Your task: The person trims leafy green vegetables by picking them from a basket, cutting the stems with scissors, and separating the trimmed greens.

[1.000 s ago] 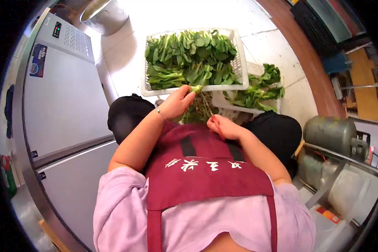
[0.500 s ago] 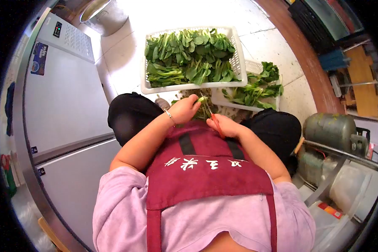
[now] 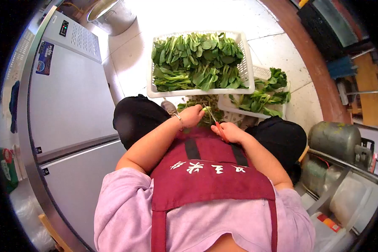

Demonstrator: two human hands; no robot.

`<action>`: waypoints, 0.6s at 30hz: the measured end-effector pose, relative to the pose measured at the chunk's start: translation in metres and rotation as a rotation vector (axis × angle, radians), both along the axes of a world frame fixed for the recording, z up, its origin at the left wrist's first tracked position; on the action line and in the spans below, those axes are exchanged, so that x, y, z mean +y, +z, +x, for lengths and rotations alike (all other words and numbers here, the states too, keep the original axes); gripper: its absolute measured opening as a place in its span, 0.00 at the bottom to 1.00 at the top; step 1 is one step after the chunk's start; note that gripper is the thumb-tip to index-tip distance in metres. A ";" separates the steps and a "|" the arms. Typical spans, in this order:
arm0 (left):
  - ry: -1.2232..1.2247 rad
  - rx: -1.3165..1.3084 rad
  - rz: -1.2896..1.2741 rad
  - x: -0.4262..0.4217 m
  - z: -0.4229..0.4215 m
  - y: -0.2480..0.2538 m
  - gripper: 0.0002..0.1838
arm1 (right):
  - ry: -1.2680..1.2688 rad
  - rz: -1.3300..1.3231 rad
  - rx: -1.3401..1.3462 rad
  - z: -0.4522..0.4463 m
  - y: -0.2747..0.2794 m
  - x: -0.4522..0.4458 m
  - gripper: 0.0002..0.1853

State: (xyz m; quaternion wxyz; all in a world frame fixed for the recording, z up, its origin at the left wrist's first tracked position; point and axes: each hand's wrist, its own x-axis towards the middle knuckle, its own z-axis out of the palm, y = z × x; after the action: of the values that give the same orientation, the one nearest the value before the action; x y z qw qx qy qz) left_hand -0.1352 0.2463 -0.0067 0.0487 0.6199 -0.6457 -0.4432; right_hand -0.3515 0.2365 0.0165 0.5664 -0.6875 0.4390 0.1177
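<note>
My left hand, a bracelet at its wrist, is closed around a leafy green vegetable whose pale stem end sticks out past my fingers. My right hand grips red-handled scissors. The metal blades reach up beside the stem; whether they touch it I cannot tell. Past my hands stands a white plastic basket heaped with rows of leafy greens. Right of it, a smaller white tray carries more greens. Loose leaves and scraps lie on the floor below my hands.
A white refrigerator cabinet runs along my left side. At the upper left a metal pot stands on the tiled floor. To my right are a green gas cylinder and a metal rack rail. My knees flank the work.
The whole view has shifted slightly, with things appearing a little lower and to the right. Both hands keep their holds, and the scissor blades stay close to the stem.
</note>
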 end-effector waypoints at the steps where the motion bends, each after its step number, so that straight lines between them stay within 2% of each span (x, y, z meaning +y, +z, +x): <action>1: -0.005 -0.007 0.016 -0.001 0.000 0.000 0.18 | 0.010 0.003 0.032 0.000 0.001 -0.001 0.36; 8: 0.000 -0.005 0.037 -0.010 0.006 -0.007 0.19 | 0.025 -0.015 0.079 0.000 -0.003 -0.006 0.34; 10: 0.020 -0.021 0.022 -0.016 0.014 0.005 0.19 | -0.023 -0.030 0.065 -0.001 0.004 -0.007 0.32; 11: 0.027 0.020 -0.074 -0.021 0.020 0.013 0.20 | -0.029 -0.029 0.066 -0.002 0.003 -0.008 0.32; 12: 0.108 0.039 -0.029 -0.031 0.021 0.031 0.20 | -0.006 -0.045 0.111 -0.002 0.003 -0.011 0.31; 14: 0.245 0.125 -0.200 -0.053 0.032 0.008 0.20 | 0.009 -0.059 0.160 -0.004 -0.001 -0.010 0.30; 16: 0.282 0.080 -0.271 -0.080 0.026 0.035 0.20 | 0.064 -0.126 0.143 -0.005 -0.013 -0.007 0.30; 18: 0.298 0.049 -0.260 -0.107 0.018 0.036 0.24 | 0.079 -0.086 0.120 -0.004 -0.017 -0.008 0.29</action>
State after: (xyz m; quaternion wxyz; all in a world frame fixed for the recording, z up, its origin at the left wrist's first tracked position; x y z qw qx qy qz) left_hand -0.1175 0.1391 0.0293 0.2090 0.6860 -0.5975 -0.3587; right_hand -0.3556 0.2288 -0.0003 0.5039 -0.7196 0.4496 0.1619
